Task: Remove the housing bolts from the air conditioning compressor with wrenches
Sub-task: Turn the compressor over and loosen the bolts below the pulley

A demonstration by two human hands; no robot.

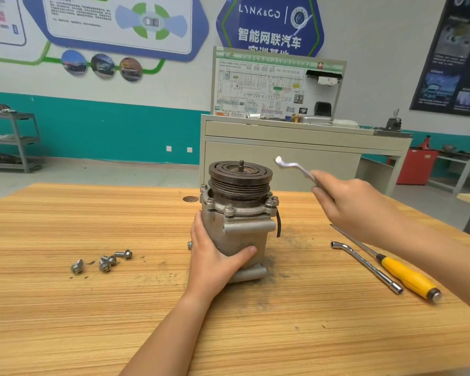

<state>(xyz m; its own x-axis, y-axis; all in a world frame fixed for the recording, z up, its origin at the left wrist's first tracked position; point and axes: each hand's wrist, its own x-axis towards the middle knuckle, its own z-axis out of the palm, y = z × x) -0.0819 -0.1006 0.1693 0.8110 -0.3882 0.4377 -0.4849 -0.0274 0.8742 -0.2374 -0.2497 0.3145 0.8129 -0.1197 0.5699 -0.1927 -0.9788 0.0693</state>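
The grey air conditioning compressor (pixel 242 226) stands upright on the wooden table (pixel 92 308), dark pulley on top. Several housing bolts (pixel 229 208) sit in its top flange. My left hand (pixel 215 256) grips the compressor body from its left side, thumb across the front. My right hand (pixel 350 202) is raised to the right of the pulley and holds a silver ring wrench (pixel 293 167), whose head is in the air, clear of the compressor. Several loose bolts (pixel 103 263) lie on the table to the left, and one more bolt (pixel 189 244) lies behind my left hand.
An L-shaped socket wrench (pixel 364 264) and a yellow-handled screwdriver (pixel 402 275) lie on the table at the right, under my right forearm. A beige training bench (pixel 296 147) with a wiring panel stands behind the table. Metal shelves (pixel 14 139) stand at the far left.
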